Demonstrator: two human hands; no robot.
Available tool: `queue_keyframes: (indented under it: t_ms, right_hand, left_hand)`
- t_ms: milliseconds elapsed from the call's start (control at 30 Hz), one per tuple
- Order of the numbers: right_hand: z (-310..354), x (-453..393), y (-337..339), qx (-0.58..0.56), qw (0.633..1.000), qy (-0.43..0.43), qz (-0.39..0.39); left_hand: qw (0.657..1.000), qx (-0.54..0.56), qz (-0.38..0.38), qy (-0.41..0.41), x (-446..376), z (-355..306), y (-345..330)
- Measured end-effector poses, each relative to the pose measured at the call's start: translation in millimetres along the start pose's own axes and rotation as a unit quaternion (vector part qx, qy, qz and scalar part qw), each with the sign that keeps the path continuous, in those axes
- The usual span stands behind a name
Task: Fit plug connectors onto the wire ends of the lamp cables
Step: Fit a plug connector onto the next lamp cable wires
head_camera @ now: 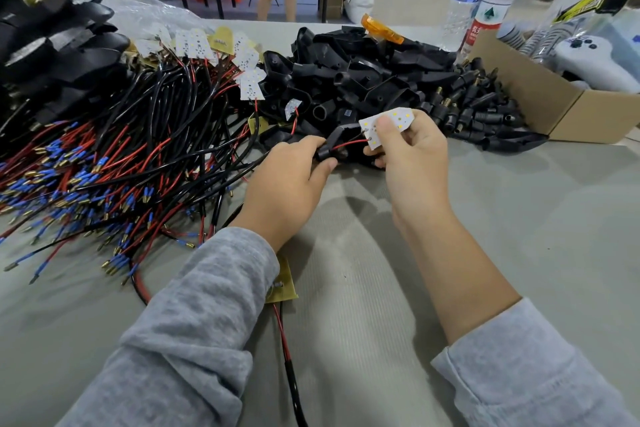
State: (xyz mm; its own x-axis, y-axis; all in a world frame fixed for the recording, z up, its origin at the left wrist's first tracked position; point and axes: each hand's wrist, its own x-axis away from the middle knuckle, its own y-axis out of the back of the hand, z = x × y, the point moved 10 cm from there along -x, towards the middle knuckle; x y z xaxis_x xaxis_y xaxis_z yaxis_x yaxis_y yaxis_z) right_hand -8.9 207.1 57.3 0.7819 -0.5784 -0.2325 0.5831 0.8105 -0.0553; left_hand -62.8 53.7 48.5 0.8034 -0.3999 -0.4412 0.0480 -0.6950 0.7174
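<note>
While the right hand (412, 149) pinches a small white LED board (386, 126) between thumb and curled fingers, the left hand (294, 177) is closed around a black housing (332, 146) just beside it, with the board's red wire (349, 143) running from the board into that housing. Both are held above the grey table (519, 218), near the front of the heap of black housings (363, 76). The board appears thin, light and rigid; its solder joints at the wire are judged the weak point, so it should be held by its edges, clear of the LED faces. The wire looks slender and pliant and is likely to buckle if pushed from far back; grip close to its end. To the left, touching the table, lies the pile of lamp cables (114, 149), their blue-sleeved terminals (79, 180) tangled and liable to snag when one is drawn out.
</note>
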Motion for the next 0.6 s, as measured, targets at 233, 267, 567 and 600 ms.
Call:
queue_keyframes:
  t_ms: [233,267,567,600]
  right_hand:
    - [0,-1,-3,0.101,0.995,0.025,0.003]
    - [-1,-2,-4,0.104,0.994,0.020,0.007]
    - [-5,-1,-14,0.063,0.997,-0.019,0.047]
    - [-6,-1,-14,0.056,0.997,-0.023,0.046]
  left_hand:
    - [0.999,0.034,-0.016,-0.011,-2,-1,1]
    - [0.999,0.042,-0.019,-0.015,-2,-1,1]
    - [0.991,0.133,-0.004,0.015,1,0,-3]
    - [0.986,0.165,0.005,0.034,1,3,-6]
